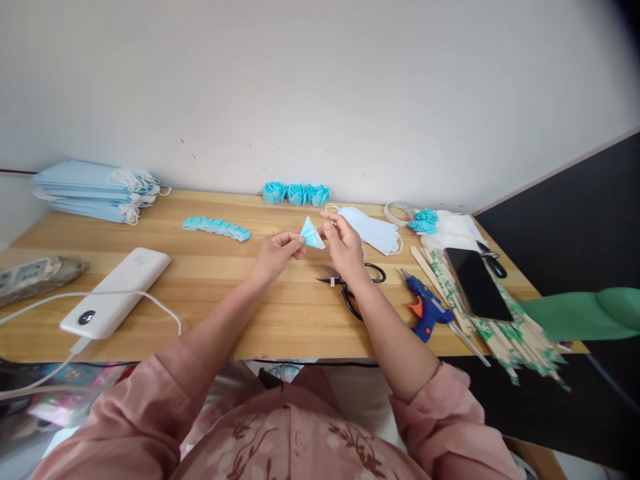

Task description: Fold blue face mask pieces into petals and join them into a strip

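Between my hands, above the middle of the table, is a small folded triangle [312, 235] of light-blue mask fabric with a white edge. My left hand [281, 252] pinches its lower left corner between thumb and fingers. Close to its right edge is my right hand [344, 245], fingers apart and bent; whether a fingertip touches the fabric is hard to tell. Below my right hand lie black-handled scissors [376, 272], partly hidden by my wrist. Behind it rests a flat blue face mask [369, 230]. A row of folded blue pieces [216, 227] lies left of my hands.
Fabric flowers [296, 194] stand along the wall. A mask stack [85, 190] sits far left, a white power bank [117, 293] with its cable nearer. On the right are a blue glue gun [427, 307], wrapped chopsticks [500, 347], a phone [477, 283] and a tape roll [399, 213].
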### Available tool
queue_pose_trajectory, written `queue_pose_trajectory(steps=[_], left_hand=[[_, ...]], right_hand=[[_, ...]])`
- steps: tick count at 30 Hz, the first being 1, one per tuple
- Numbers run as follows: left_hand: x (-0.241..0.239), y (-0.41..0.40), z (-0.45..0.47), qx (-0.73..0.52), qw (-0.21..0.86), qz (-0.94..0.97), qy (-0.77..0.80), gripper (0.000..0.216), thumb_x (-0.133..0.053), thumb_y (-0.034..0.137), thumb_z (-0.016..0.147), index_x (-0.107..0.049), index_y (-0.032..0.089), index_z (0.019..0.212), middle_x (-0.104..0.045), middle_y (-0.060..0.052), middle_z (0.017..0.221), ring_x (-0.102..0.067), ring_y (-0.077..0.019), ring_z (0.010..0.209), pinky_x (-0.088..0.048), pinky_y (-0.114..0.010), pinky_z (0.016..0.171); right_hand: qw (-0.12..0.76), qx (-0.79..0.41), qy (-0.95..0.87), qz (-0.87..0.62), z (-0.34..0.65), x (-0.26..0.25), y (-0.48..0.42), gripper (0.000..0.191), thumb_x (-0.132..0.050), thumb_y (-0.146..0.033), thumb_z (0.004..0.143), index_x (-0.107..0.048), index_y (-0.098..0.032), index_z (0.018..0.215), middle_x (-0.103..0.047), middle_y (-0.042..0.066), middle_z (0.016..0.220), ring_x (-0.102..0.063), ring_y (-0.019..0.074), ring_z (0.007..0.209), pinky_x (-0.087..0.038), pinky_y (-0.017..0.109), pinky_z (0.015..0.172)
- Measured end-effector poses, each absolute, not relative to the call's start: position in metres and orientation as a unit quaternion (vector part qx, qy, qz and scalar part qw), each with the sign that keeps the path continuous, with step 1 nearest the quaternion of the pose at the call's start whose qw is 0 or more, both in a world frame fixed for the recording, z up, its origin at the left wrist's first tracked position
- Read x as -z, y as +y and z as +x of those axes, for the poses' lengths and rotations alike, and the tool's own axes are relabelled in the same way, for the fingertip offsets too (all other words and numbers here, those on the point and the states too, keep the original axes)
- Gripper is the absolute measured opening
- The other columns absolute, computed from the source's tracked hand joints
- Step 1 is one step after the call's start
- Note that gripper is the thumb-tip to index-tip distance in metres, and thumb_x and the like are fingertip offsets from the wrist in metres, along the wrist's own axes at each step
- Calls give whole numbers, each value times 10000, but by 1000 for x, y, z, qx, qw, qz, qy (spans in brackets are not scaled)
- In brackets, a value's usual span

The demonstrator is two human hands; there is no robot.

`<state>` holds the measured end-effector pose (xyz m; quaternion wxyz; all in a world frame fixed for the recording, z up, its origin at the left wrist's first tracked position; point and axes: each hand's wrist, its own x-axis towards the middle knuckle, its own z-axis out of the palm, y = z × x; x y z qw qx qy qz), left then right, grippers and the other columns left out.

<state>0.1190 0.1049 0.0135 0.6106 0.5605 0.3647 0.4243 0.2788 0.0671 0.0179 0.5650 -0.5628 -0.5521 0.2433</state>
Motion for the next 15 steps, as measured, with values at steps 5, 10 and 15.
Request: queue_pose_trajectory(steps=[5,10,15], left_hand=[[-14,105,119,-436,607,550,373,254,-712,402,701,-656,161,647,-646,-11,633,-526,-103,577,-434,-258,622],[-13,106,119,-442,612,531,385,257,-715,403,700,-653,160,646,-650,-10,634,-527,-102,567,-435,-257,613],[-14,105,121,-428,615,540,385,224,-694,374,702,-647,163,642,-632,-2,621,-518,-101,575,-425,-256,620]], right_hand=[[551,-302,-541,-559,281,-18,68,554,-502,-660,885,-710,-209,1130,-743,59,1036,-673,233,1014,-500,387,953],[545,-356,-526,-547,281,-20,69,506,-640,-606,813,-728,-197,1099,-749,68,1091,-671,240,1066,-495,383,984],[519,-373,-542,-545,280,-15,71,536,-728,-419,754,-658,-191,1234,-743,52,1026,-686,202,956,-522,353,922]])
